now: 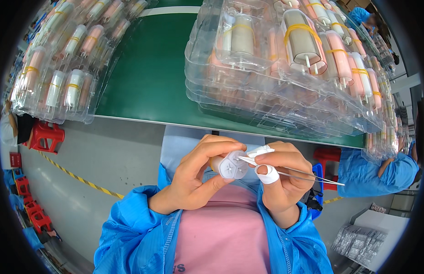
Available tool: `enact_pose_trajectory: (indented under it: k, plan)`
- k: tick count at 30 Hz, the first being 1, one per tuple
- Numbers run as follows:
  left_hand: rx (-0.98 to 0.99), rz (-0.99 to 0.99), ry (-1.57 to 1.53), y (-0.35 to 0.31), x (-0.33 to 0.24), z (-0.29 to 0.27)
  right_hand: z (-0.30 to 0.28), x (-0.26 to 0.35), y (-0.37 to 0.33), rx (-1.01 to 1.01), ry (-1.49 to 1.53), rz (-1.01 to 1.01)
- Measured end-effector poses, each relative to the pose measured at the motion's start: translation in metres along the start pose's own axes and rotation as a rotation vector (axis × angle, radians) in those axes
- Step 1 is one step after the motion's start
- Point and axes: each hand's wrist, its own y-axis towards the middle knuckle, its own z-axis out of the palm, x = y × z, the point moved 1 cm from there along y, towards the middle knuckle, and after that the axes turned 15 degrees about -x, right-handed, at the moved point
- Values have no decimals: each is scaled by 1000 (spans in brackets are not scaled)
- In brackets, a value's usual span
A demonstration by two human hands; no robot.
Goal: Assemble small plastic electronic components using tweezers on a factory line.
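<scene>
My left hand (198,171) is closed around a short bundle of white tubes (232,166), its round ends facing me. A bit of yellow shows on the bundle beside my fingers; the rest is hidden in my hand. Pinched in my right hand (285,176) is a pair of metal tweezers (312,178), its pointed end at the face of the bundle. Whether the tips touch it I cannot tell. White tape (268,175) wraps my right thumb, and another white wrap (260,151) shows by the index finger. Both hands are held in front of my chest, near the table edge.
Beyond my hands runs a green table (143,68). Stacked clear plastic trays (266,98) of banded pink, white and grey tubes stand on its right; more trays (61,86) are at the left. Red stools (46,136) and a co-worker in blue (376,171) are nearby.
</scene>
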Motion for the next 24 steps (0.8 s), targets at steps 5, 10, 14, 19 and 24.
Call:
enact_pose_trajectory:
  k: [5,10,14,19,24]
  plan:
    - [-1,-41,-30,-2,0,0,-1,-2,0,8,9,-20]
    - [25,-58,-54,-1,-1,0,-3,-1,0,3,-7,-18]
    - [39,-88,-77,-2,-1,0,-3,-1,-1,-9,-3,-6]
    - [31,-139,-83,-3,-3,1,-3,-3,-2,-26,12,0]
    - [40,-104,-11,1,-6,0,-2,-6,-4,-57,53,41]
